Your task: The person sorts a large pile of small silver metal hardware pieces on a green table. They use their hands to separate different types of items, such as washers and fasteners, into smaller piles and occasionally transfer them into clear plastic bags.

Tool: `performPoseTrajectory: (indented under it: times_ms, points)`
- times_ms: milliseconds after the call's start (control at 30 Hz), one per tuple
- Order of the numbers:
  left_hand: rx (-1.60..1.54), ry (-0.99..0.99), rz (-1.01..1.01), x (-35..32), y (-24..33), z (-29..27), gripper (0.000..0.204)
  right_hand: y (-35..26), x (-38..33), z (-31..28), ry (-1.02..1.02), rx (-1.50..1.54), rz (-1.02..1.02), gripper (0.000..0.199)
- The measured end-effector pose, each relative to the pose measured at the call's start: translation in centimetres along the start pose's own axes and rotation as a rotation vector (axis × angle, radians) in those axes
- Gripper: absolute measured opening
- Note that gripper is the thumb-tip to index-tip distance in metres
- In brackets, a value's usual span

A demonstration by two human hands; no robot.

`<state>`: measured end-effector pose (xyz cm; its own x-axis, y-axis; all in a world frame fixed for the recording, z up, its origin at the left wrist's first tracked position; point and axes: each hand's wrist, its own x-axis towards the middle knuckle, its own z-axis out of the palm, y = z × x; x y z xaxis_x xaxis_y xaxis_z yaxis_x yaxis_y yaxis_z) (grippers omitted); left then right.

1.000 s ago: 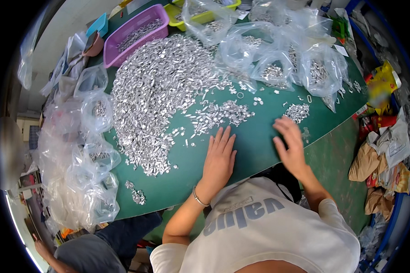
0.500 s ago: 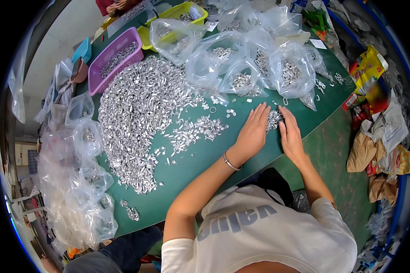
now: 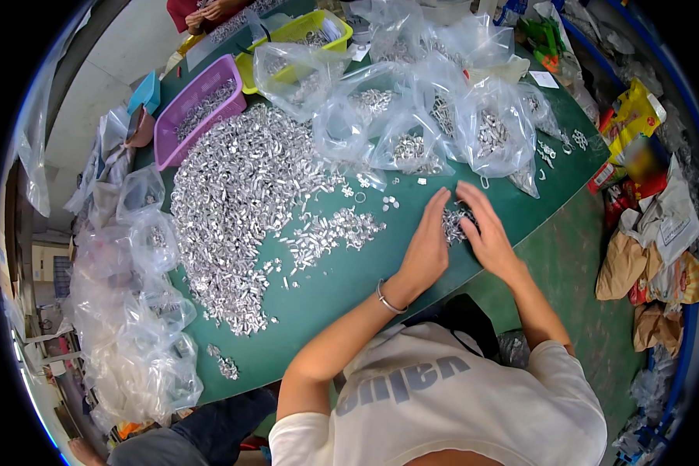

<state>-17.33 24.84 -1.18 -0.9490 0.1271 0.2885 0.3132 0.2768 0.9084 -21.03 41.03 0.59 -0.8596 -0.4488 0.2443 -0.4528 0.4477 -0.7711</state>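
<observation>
A small heap of silvery metal pieces point(image 3: 456, 225) lies on the green table point(image 3: 349, 291), cupped between my two hands. Along its left side my left hand point(image 3: 427, 242) stands on edge, fingers stretched and close together, a bracelet point(image 3: 388, 299) on its wrist. My right hand point(image 3: 489, 237) curves round the right and far side of the heap, thumb apart from the fingers. Neither hand is closed on a piece. Left of them lies a scatter of loose pieces point(image 3: 334, 233), beside a very large pile of the same metal parts point(image 3: 237, 194).
Clear plastic bags point(image 3: 493, 136) of metal parts crowd the far side. A purple basket point(image 3: 163, 144) and a yellow-green basket point(image 3: 342, 39) hold more parts. Empty-looking bags point(image 3: 124, 326) hang at the left edge. Another person's hands point(image 3: 210, 12) work at the far left.
Both hands have drawn slightly left and nearer, and the small heap has shifted with them. The right hand's fingers now bend farther round the far side of the heap.
</observation>
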Motion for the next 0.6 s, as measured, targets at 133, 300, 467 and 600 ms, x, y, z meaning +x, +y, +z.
performPoseTrajectory:
  times_ms: [133,300,467,600]
  points:
    - [-0.233,-0.038,-0.118,-3.7,4.5,-1.3,0.047,0.8,1.0,-0.8,-0.147,-0.088,0.008,0.048]
    - [-0.729,-0.614,-0.534,-10.5,5.8,-1.7,0.039,-0.4,-0.6,-0.3,-0.281,-0.165,-0.112,0.046]
    - [-1.472,-0.503,-1.107,-12.7,1.5,1.5,0.042,-0.8,-1.3,0.4,-0.219,-0.259,-0.146,0.047]
    - [-1.534,-0.202,-1.075,-11.3,-0.1,3.6,0.054,-0.6,-2.3,0.8,-0.212,-0.273,-0.176,0.047]
